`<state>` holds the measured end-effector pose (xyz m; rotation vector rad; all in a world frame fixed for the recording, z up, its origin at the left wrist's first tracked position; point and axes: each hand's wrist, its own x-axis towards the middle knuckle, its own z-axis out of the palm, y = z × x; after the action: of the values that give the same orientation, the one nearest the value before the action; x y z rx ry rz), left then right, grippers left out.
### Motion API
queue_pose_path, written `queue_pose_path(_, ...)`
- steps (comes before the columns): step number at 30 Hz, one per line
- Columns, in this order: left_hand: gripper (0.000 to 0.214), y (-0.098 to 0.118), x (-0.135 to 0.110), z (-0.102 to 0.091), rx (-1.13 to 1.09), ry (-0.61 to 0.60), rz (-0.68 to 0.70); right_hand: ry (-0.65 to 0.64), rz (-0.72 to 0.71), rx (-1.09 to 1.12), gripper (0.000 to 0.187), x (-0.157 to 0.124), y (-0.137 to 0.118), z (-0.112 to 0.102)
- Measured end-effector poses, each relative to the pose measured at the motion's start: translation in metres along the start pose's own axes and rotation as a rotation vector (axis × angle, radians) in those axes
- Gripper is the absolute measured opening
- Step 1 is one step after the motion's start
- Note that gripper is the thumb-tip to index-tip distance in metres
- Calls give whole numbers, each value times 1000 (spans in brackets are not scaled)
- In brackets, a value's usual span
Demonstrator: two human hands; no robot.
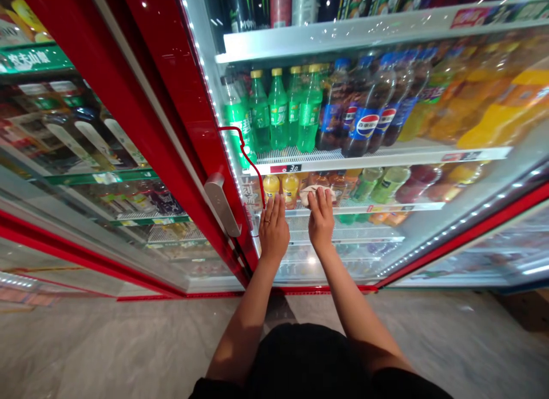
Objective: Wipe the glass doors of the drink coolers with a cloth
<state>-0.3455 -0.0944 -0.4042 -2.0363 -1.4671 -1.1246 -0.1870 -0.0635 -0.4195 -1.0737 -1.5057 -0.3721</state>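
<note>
My left hand (274, 232) lies flat against the glass door (295, 267) of a drinks fridge, fingers stretched upward, a ring on one of them. Beside it, my right hand (321, 223) presses a crumpled pale cloth (305, 196) to the same pane, with the cloth showing around the fingertips. A red line decal (254, 166) runs down the glass to just above my left fingers. Behind the pane, small yellow bottles (271, 185) stand on a lower shelf near both hands.
A silver door handle (222, 203) is fixed on the red frame (171, 84) to the left. Inside stand green soda bottles (278, 110) and cola bottles (365, 122), with cans (281, 4) above. Grey floor (128, 347) extends below; another glass-fronted fridge section (94, 176) adjoins on the left.
</note>
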Motion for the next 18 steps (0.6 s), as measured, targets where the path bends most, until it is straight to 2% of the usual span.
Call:
queue_pose_path(3, 78, 4, 1, 0, -34, -14, 10, -4, 31, 1, 63, 10, -4, 8)
queue_pose_path(6, 81, 8, 1, 1, -76, -40, 15, -92, -45, 17, 66, 12, -4, 12)
queue_pose_path(11, 85, 11, 0, 3, -80, -42, 36, -229, -189, -21, 74, 4, 18, -11)
queue_pose_path(15, 86, 18, 1, 4, -73, -34, 46, -174, -130, -87, 82, 15, 32, -30)
queue_pose_path(18, 86, 26, 2, 6, -63, -11, 50, -144, -69, -125, 88, 28, 28, -30)
